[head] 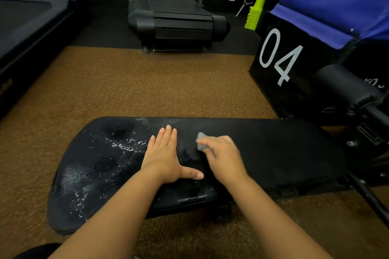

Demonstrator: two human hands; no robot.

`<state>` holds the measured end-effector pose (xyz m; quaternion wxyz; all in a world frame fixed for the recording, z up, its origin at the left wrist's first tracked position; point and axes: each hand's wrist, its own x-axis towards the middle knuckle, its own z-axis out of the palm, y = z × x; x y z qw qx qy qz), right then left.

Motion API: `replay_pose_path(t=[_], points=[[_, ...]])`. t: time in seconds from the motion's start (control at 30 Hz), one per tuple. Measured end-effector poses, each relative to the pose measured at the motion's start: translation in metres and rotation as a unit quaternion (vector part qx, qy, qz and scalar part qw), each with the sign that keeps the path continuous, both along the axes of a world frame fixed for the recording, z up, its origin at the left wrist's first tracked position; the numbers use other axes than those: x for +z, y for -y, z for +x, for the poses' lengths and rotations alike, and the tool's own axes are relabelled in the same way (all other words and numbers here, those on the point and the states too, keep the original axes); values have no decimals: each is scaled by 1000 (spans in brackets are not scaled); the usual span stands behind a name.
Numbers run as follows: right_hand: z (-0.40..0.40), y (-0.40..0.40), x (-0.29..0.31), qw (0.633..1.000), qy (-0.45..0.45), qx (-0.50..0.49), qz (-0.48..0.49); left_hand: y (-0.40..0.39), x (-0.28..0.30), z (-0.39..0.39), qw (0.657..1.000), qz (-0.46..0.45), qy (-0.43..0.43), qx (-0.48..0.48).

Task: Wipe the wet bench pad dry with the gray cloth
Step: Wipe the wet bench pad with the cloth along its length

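- Bench pad (273, 153): black, textured, lies flat and lengthwise under both hands; water film and beads glisten on the stretch out past the left hand, while the stretch out past the right hand looks matte, so judged dry or nearly so
- Left hand (166, 157): flat on the pad, fingers straight and together, thumb spread toward the right hand; holds nothing. Judged a brace: it steadies the pad and carries body weight while the other hand works
- Right hand (223, 155): fingers curled over the gray cloth (202, 142), bunched into a wad, of which only a corner shows ahead of the knuckles; cloth pressed to the pad just beside the left hand's fingertips
- Bunching judged deliberate: a compact wad takes firmer pressure and soaks more than a spread sheet
- Cloth sits about at the wet/dry boundary, so work appears to run from the dry end toward the wet one
- Progress judged roughly half; the wet patch beyond and beneath the left hand remains
- Next stroke would need the left hand lifted or shifted, since it covers wet surface
- Risk: a small wad may saturate and smear
- Surround: brown speckled floor (147, 82) beyond the hands; black box marked 04 (277, 57) beyond the right hand
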<state>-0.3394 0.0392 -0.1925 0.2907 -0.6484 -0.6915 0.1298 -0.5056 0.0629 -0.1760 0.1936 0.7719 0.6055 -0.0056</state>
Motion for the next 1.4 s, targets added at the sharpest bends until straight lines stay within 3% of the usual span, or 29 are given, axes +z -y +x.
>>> replay_pose_path(t=[0.17, 0.37, 0.57, 0.77, 0.97, 1.13, 1.33, 1.4], points=[[18, 27, 4, 991, 13, 132, 14, 0, 0, -1, 1000, -4, 3, -3], [10, 11, 2, 1000, 13, -24, 9, 17, 2, -7, 1000, 3, 11, -8], [22, 51, 4, 991, 23, 132, 6, 36, -2, -11, 999, 1, -13, -35], [14, 40, 5, 999, 41, -20, 6, 37, -2, -9, 999, -3, -22, -39], [11, 80, 6, 991, 41, 130, 4, 36, -1, -9, 999, -2, -20, -37], [19, 66, 11, 998, 44, -36, -11, 37, 0, -9, 999, 1, -23, -35], [2, 98, 9, 996, 36, 79, 8, 36, 2, -7, 999, -6, -35, -31], [19, 94, 13, 998, 42, 49, 1, 36, 2, -7, 999, -8, -36, -27]])
